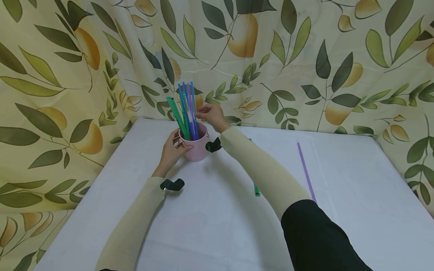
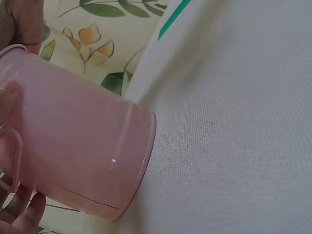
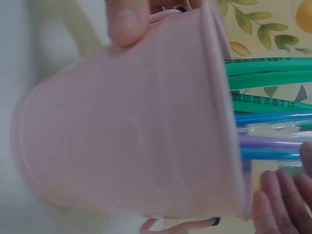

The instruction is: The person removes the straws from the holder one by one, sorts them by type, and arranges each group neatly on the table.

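Note:
My left hand (image 1: 172, 152) grips a small pink bucket (image 1: 197, 152), thumb on its front and fingers around the side by the handle loop (image 2: 18, 161). The bucket stands upright on the white table. Inside it lean green strips (image 1: 177, 114) with black print and several blue and purple straws (image 1: 191, 101), their tops well above the rim. Beside those straws, over the bucket's right side, is my right hand (image 1: 213, 116). In the right wrist view its thumb is close to a blue straw (image 3: 273, 154), apart from the loosely bent fingers (image 3: 280, 197).
A purple straw (image 1: 306, 171) lies on the table (image 1: 359, 188) to the right. A green piece (image 1: 256, 190) lies partly hidden under my right forearm. Behind the table hangs a leaf-and-fruit patterned curtain (image 1: 244, 79). Black bands (image 1: 173, 184) sit on both wrists.

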The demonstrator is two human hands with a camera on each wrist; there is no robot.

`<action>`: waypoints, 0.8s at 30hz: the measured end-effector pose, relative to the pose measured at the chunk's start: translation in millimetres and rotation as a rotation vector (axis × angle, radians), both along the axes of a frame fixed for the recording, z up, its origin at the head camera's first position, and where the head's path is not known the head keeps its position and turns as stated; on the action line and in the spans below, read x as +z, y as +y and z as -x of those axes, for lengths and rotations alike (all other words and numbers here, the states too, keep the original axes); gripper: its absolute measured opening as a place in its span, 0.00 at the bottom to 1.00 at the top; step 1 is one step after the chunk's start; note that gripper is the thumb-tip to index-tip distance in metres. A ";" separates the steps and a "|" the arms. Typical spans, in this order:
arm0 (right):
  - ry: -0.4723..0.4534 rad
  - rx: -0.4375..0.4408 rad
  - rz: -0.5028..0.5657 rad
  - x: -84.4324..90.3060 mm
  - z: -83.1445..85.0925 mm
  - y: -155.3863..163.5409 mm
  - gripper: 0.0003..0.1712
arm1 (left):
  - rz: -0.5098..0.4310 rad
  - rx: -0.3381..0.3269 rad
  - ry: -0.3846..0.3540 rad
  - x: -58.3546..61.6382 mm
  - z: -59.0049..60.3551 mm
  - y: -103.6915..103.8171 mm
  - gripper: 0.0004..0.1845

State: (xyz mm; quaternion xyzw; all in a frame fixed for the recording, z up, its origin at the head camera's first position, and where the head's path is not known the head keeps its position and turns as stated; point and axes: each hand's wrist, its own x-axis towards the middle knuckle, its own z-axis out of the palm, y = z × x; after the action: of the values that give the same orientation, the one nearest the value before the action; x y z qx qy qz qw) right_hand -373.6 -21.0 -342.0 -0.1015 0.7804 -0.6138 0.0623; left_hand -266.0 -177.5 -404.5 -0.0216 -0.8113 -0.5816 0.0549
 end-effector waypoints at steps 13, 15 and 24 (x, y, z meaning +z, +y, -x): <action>-0.111 -0.007 -0.058 11.8 0.7 -8.5 0.17 | -0.005 0.012 0.023 -30.7 20.2 -9.0 0.43; -0.111 -0.010 -0.055 12.3 -0.2 -9.4 0.17 | 0.002 0.015 0.033 -30.6 19.7 -8.8 0.43; -0.104 -0.005 -0.046 12.1 1.5 -7.7 0.17 | 0.005 0.017 0.026 -29.4 19.8 -8.1 0.43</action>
State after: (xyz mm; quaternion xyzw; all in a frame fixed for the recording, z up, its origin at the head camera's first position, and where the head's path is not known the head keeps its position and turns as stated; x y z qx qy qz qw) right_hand -375.2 -28.7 -329.9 -0.0661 0.7905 -0.6001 0.1034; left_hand -285.8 -185.6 -433.9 -0.0223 -0.8121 -0.5788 0.0702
